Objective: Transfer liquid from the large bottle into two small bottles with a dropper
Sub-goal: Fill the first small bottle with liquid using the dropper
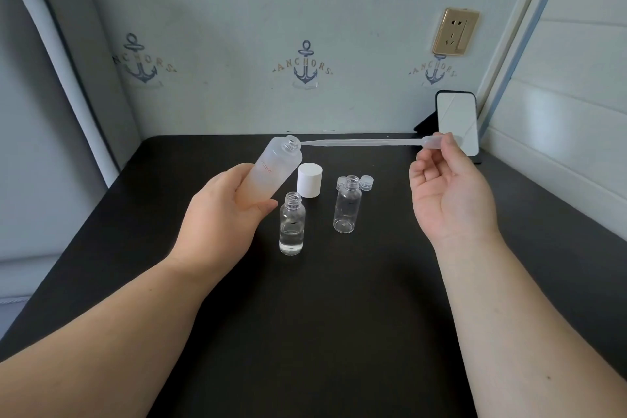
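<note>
The left hand (220,210) grips the large bottle (271,176) around its lower part and holds it above the bench (305,332), tilted so that the open neck points up and to the right. The bottle is frosted and its lower half looks pale orange.

The right hand (448,190) pinches the bulb of the dropper (373,142) between thumb and fingertips, the other fingers loosely curled. The dropper lies almost level in the air, and its thin tip is at the mouth of the large bottle; I cannot tell if the tip is inside.

Two small bottles stand upright and uncapped near the middle of the bench. The left small bottle (291,227) is just beside the left hand and has clear liquid in its bottom part. The right small bottle (346,205) looks nearly empty. A white cap (309,179) stands behind them, and two small clear caps (365,182) lie behind the right small bottle. A phone (456,122) leans at the far right corner.
</note>
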Demonstrator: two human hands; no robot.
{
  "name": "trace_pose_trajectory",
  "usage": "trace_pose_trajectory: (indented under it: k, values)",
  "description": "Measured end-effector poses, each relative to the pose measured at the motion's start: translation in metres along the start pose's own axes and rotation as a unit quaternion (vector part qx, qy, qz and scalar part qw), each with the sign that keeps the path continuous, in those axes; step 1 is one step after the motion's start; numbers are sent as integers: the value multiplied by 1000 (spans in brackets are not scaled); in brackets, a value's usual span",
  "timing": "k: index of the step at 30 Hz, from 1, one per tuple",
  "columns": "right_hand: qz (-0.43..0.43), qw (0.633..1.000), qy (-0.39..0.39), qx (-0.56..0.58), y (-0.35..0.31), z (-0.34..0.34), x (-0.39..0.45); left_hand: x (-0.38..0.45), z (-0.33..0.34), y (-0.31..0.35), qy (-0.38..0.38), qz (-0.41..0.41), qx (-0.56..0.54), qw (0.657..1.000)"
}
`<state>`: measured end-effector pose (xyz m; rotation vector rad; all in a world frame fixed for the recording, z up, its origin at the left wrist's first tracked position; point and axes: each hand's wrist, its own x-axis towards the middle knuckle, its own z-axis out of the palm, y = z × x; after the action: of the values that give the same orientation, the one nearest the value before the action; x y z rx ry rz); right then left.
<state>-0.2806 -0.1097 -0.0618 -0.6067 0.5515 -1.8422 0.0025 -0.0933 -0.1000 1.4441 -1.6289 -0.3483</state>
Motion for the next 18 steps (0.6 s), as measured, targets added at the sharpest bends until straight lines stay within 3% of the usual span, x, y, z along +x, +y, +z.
trace_pose_trajectory:
  k: [18]
  values:
    - [-27, 996, -44, -74, -1, 1, -2, 0, 2, -4, 10, 39, 45, 998]
